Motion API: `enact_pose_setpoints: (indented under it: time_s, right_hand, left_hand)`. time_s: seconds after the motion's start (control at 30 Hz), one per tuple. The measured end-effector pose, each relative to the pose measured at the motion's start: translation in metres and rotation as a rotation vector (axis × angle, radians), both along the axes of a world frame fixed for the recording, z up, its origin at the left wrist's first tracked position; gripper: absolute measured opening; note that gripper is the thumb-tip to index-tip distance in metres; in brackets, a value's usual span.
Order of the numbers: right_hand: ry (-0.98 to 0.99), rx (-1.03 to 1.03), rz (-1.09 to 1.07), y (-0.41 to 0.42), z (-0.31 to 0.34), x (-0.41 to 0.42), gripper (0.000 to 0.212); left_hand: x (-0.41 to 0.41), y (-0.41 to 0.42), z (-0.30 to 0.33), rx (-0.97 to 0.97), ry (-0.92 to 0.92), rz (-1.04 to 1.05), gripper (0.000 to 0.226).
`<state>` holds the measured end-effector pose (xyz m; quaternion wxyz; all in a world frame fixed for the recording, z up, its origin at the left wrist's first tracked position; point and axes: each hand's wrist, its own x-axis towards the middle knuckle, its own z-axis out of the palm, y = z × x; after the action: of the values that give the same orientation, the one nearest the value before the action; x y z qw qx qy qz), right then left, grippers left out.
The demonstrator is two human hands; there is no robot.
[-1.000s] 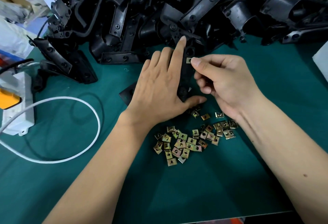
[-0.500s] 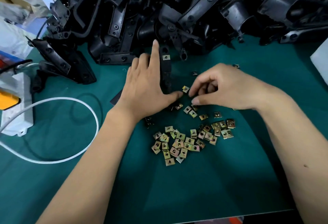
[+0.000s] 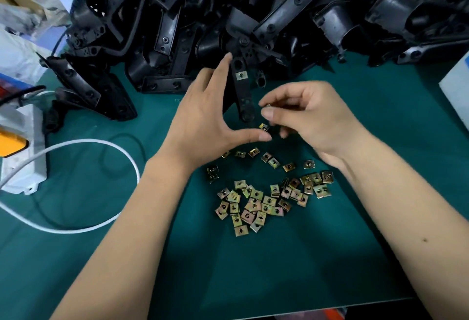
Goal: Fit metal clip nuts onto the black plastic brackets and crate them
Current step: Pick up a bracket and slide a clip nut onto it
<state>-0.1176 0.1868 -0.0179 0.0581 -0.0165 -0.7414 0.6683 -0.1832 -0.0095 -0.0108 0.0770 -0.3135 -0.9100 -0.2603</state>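
The left hand [image 3: 203,116] grips a black plastic bracket [image 3: 242,96], index finger along its far end and thumb under its near end, seemingly to hold the arm steady and keep both mounting spots exposed. One clip nut [image 3: 241,75] already sits on the bracket's upper end, just beside the left fingertip. The right hand [image 3: 312,119] pinches another clip nut [image 3: 267,105] between thumb and forefinger, close to the bracket's lower end, probably lined up to slide on there. A further nut [image 3: 264,127] shows just above the left thumb tip; whether it is fitted I cannot tell.

The bracket is a narrow, matte black strip with round holes. The loose clip nuts [image 3: 256,203] lie scattered on the green tabletop [image 3: 279,269] below both hands: small, squarish, yellowish plated metal. More brackets [image 3: 291,10] are heaped beyond the hands.
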Motion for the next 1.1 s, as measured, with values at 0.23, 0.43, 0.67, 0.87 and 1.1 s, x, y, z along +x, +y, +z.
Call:
enact_pose_setpoints:
  time_s: [0.23, 0.43, 0.67, 0.87, 1.1]
  right_hand:
    - [0.027, -0.214, -0.125, -0.014, -0.002, 0.000, 0.015]
    - [-0.137, -0.436, -0.122, -0.013, 0.000, 0.002, 0.013]
    - [-0.155, -0.508, -0.151, -0.016, -0.001, 0.002, 0.011]
    - [-0.207, -0.480, -0.154, -0.014, 0.001, 0.002, 0.024]
    - [-0.230, -0.457, -0.179, -0.019, -0.001, 0.002, 0.010]
  left_hand:
    - [0.005, 0.007, -0.007, 0.037, -0.008, -0.022, 0.134]
    - [0.006, 0.008, -0.008, 0.046, 0.022, -0.002, 0.135]
    - [0.006, 0.008, -0.008, 0.033, 0.048, 0.000, 0.137]
    - [0.008, 0.007, -0.009, 0.030, 0.069, 0.005, 0.139]
    - [0.007, 0.008, -0.010, 0.024, 0.079, 0.007, 0.137]
